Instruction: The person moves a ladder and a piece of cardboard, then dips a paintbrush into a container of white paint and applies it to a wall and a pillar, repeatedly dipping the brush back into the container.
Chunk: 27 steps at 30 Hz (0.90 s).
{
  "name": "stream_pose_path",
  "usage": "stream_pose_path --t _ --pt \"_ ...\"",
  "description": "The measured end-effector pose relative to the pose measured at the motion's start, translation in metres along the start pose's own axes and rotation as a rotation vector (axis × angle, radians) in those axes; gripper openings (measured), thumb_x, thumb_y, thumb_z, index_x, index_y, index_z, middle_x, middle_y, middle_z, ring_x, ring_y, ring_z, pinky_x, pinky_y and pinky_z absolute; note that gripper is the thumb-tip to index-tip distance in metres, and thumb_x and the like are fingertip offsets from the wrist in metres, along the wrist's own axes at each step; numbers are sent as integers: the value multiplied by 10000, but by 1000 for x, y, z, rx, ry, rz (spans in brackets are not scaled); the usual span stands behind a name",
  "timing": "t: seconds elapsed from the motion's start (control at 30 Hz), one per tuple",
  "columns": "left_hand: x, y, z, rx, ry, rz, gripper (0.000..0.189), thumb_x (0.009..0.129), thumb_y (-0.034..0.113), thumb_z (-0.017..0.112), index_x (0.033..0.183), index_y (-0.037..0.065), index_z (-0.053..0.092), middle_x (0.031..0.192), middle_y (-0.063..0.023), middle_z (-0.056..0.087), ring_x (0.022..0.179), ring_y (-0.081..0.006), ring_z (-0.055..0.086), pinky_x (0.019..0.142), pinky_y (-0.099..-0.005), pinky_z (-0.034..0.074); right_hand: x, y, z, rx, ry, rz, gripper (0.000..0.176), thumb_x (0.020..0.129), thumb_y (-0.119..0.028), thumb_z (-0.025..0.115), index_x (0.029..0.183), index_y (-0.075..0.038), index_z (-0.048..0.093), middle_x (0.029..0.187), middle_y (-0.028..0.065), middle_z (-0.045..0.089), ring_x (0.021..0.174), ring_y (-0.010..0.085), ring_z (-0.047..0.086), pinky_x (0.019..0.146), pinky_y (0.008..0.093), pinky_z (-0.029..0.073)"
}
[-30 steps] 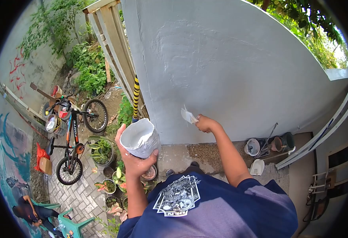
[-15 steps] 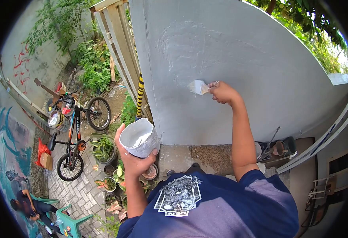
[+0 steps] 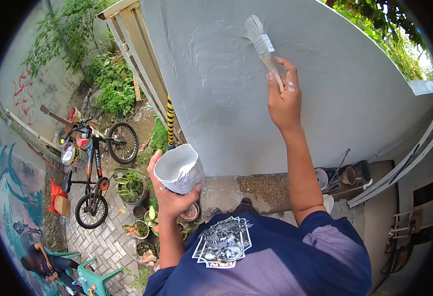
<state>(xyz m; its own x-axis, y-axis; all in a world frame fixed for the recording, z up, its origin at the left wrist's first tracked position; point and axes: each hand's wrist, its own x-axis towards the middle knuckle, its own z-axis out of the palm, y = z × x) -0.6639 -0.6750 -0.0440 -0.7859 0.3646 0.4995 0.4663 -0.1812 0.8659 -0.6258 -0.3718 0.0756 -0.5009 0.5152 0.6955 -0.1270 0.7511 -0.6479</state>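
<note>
My left hand [image 3: 174, 200] is wrapped round a paint-crusted cup [image 3: 181, 172], its mouth facing up and white paint showing inside. In my right hand [image 3: 285, 101] is a paintbrush [image 3: 264, 45], gripped by its wooden handle with the bristles pointing up and to the left. Paint specks mark the right fingers. The bristles overlap the upper part of a grey wall [image 3: 216, 123], whose surface shows rough patches and streaks.
Left of the wall stands a metal gate [image 3: 142, 54] with a yellow-black striped pole [image 3: 170, 121]. A bicycle [image 3: 95, 163], potted plants [image 3: 131, 186] and a green plastic chair [image 3: 95, 277] are on the left. A person [image 3: 46, 261] sits at lower left. Pots [image 3: 349, 175] line the wall's base.
My right hand has moved up with the paintbrush, whose bristles have swung from pointing left to pointing upward. My left hand with the cup has shifted slightly right in view.
</note>
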Motion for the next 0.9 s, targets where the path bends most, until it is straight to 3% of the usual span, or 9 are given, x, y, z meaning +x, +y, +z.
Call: stream_pose_path --t 0.13,0.23,0.3,0.4,0.57,0.63,0.73,0.8,0.9 --pt "-2 0 -2 -30 17 -30 1135 645 172 893 1535 26 204 1323 -165 553 1211 -272 592 1052 -419 472 -8 26 23 149 113 -169 382 1033 -134 534 1396 -86 425 695 39 527 609 123 506 602 315 430" --pt "-2 -3 -7 29 17 -26 1139 640 162 893 1537 33 204 1329 -168 554 1220 -274 591 1054 -422 472 -14 32 38 15 49 -69 426 1040 -148 522 1437 -118 370 717 107 593 614 238 614 605 382 475" --pt "-2 -5 -7 31 32 -36 1149 634 208 896 1543 34 214 1333 -159 540 1225 -273 579 1050 -424 474 -30 62 58 -84 -109 91 464 1041 -164 509 1470 -159 333 788 202 664 704 411 683 633 484 511" --pt "1 -5 -4 21 68 -48 1163 629 260 900 1548 33 224 1338 -149 523 1229 -272 566 1045 -426 477 -81 90 77 -166 -212 241 504 1042 -188 487 1507 -198 293 859 257 690 796 497 678 661 561 512" --pt "1 -4 -5 44 74 -39 1165 631 281 900 1546 26 226 1340 -147 512 1227 -272 561 1045 -425 473 -182 169 105 -399 -507 520 560 1040 -223 480 1550 -206 247 883 250 702 809 475 688 716 575 532" --pt "-1 -5 -9 42 37 -20 1137 638 156 898 1537 40 211 1353 -176 555 1230 -281 590 1066 -423 464 -218 204 109 -441 -614 640 564 1033 -224 486 1548 -209 257 912 246 709 843 471 689 755 579 535" --pt "-2 -2 -10 68 27 -29 1137 641 157 897 1538 39 209 1354 -178 558 1231 -282 592 1068 -423 462 -280 284 120 -433 -670 706 492 1023 -238 500 1488 -144 371 999 244 714 879 474 695 775 574 536" --pt "-3 -1 -11 76 21 -25 1136 642 157 896 1539 39 208 1351 -176 560 1230 -282 593 1069 -423 462 -296 301 117 -177 -691 1039 408 1019 -198 525 1398 -73 440 868 177 666 531 256 600 454 398 456" --pt "-3 -1 -7 62 41 -44 1142 640 212 895 1543 33 218 1345 -162 539 1228 -277 578 1058 -423 464 -270 235 69 283 -631 1289 341 1009 -185 557 1318 -50 503 815 86 610 471 105 444 398 286 326"
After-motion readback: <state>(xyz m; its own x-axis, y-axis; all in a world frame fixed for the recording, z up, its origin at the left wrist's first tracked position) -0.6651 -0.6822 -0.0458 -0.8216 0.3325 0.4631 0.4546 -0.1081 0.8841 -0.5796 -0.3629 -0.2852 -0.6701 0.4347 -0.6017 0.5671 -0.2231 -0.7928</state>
